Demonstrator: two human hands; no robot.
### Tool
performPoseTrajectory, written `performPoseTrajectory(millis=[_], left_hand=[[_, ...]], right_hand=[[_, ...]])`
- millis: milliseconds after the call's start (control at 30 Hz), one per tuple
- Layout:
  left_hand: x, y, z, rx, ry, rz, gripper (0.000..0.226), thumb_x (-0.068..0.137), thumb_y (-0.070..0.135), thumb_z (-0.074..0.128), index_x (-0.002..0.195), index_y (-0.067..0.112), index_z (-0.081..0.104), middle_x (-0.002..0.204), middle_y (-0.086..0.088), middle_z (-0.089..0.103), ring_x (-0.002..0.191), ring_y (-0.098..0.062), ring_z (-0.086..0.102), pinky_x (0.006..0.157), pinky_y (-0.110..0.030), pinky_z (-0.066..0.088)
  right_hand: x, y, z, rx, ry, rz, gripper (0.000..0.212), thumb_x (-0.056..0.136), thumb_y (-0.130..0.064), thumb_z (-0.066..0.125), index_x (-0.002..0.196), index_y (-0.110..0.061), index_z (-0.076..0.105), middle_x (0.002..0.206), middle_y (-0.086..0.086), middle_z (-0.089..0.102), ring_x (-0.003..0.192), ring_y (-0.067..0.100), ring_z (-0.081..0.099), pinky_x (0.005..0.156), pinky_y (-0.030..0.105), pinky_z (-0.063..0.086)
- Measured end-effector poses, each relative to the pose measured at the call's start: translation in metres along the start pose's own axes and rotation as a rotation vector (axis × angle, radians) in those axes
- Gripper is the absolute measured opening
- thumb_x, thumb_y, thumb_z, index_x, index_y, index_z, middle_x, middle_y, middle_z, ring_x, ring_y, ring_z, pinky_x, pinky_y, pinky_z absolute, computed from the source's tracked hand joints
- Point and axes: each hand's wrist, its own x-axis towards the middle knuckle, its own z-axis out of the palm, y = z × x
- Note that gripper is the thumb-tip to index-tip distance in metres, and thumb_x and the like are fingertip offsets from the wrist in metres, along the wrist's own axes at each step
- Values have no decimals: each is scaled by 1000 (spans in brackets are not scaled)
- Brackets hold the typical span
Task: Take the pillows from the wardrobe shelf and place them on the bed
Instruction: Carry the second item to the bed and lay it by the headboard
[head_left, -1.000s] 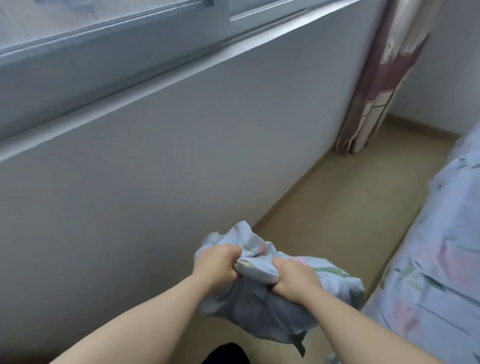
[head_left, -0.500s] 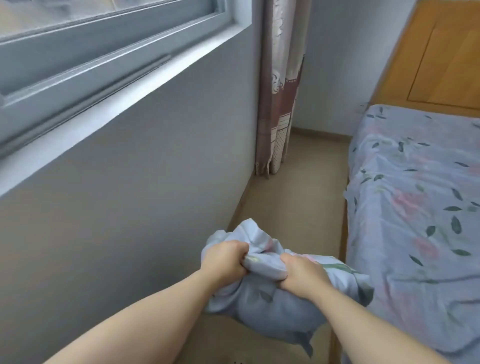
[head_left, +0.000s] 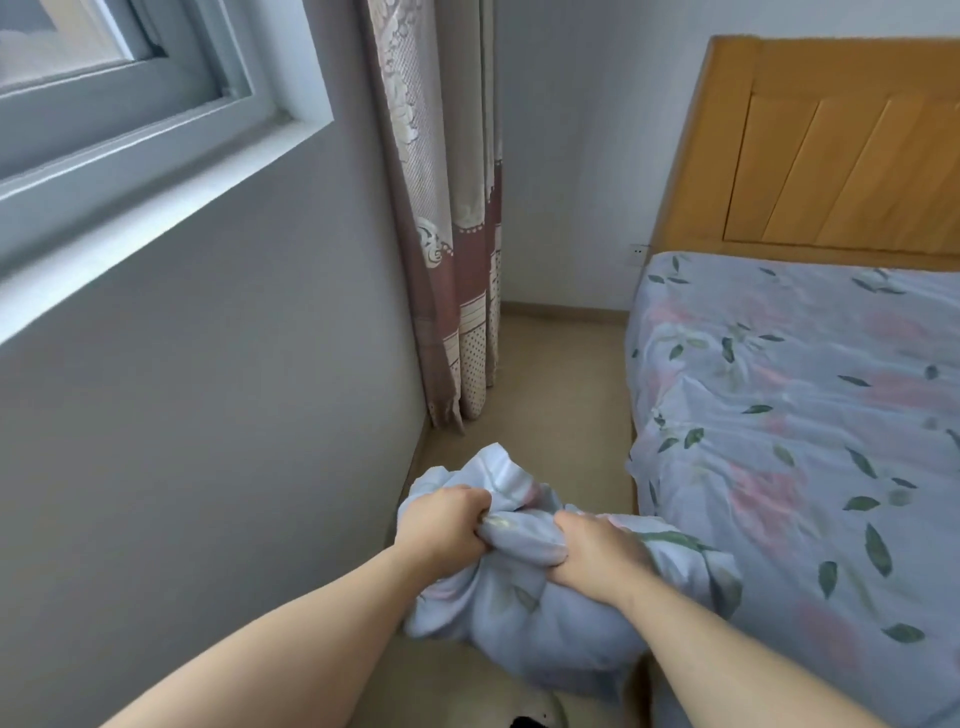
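I hold a pale blue pillow (head_left: 540, 623) with a leaf-and-flower print in front of me, above the floor strip beside the bed. My left hand (head_left: 441, 525) clenches its bunched top edge on the left, and my right hand (head_left: 592, 551) clenches the same edge just to the right. The pillow hangs down from both fists. The bed (head_left: 800, 441) lies to the right, covered with a matching blue floral sheet, its near edge close to the pillow. No wardrobe is in view.
A grey wall (head_left: 208, 415) with a window sill (head_left: 156, 208) runs along the left. A patterned curtain (head_left: 457, 260) hangs in the corner ahead. The wooden headboard (head_left: 831, 145) stands at the far right. A narrow beige floor strip (head_left: 550, 389) separates wall and bed.
My view has swung to the right, so the bed and headboard have come into sight. Both hands keep the same grip on the pillow.
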Motion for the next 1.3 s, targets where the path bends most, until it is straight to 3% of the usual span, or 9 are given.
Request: performPoseTrajectory(millis=[200,400,567,700,867,967,1067,1167,1300], left_hand=[[107,15,-24,-2,-45,-7,10,77,18,51,73,21,42,76,3,50,79,-23,52,61,-27,35],[222,19,-31,18,-53,61,11,77,25,53,83,16,56,88,-4,63,84,-23,52,62,-27,34],[322,10,-48,0,-109,97,16,79,25,55,91,15,58,90,-3,64,93,-23,59,64,-28,37],[392,4,-68,-18,-132,121,15,78,21,52,90,14,58,83,-3,61,91,-25,61,71,-32,46],[468,12,-89,-9,-132,176,16,79,19,50,91,15,59,95,-4,69,92,-24,62,77,-30,47],[523,23,-98,13,-130,182,11,78,16,50,87,15,57,92,-5,68,90,-25,62,72,-30,45],[579,40,-103,16,-130,178,5,77,16,51,77,21,49,80,-4,61,88,-26,62,66,-28,41],[629,65,-110,20,-161,181,4,77,18,52,81,19,54,82,-5,65,87,-25,62,68,-29,43],[691,92,-117,6,-159,195,9,77,20,52,74,21,44,64,5,49,81,-24,59,64,-27,39]], right_hand=[[83,42,-50,17,-33,0,22,77,-37,53,82,-26,35,111,4,59,108,32,52,82,35,37],[168,80,-88,103,-93,118,36,74,-38,59,63,-26,27,81,-2,49,100,32,56,69,31,34],[250,97,-126,94,-73,154,28,71,-39,62,79,-23,41,96,1,65,100,30,60,67,30,35],[309,109,-154,95,-56,185,36,72,-39,63,64,-26,31,91,0,59,98,27,60,66,29,35],[368,134,-182,167,-38,224,38,72,-37,63,61,-28,28,84,-3,54,86,24,57,63,32,37],[411,159,-204,195,-43,235,37,71,-37,64,62,-28,29,90,-1,59,91,25,60,66,33,41],[454,193,-225,213,-41,225,39,71,-37,64,62,-28,27,87,-1,54,93,28,60,63,31,36],[486,232,-248,226,-48,233,38,72,-36,63,63,-27,27,86,-1,51,89,27,58,63,30,33],[529,273,-282,232,-43,257,31,72,-38,65,77,-24,38,102,4,61,97,29,59,66,30,34]])
